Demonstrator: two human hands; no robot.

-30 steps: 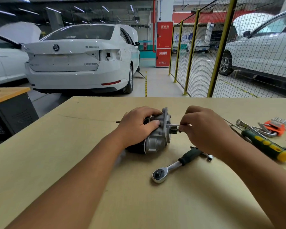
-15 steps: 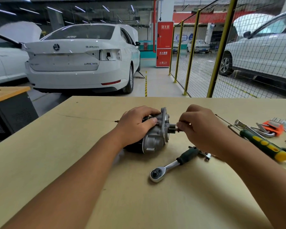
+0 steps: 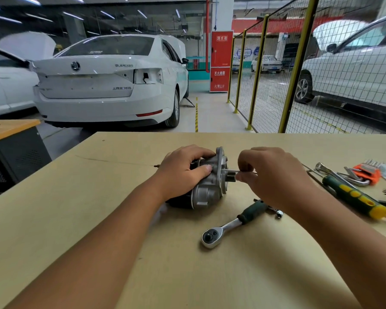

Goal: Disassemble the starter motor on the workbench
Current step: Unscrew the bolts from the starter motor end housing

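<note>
On white car (image 3: 103,85): "SUPERB" lettering (image 3: 124,65).

Bright, even light from streaked ceiling strips (image 3: 71,16), soft shadows on the desk (image 3: 54,219), wide-angle bending and blur toward the edges

We see the starter motor (image 3: 206,190) lying on its side on the workbench (image 3: 98,197), near the middle. Its silver cast-metal housing and round mounting flange face right, where a short dark pinion shaft sticks out. Its black cylindrical body points left. A thin metal rod projects from the flange, just above the pinion.
</note>
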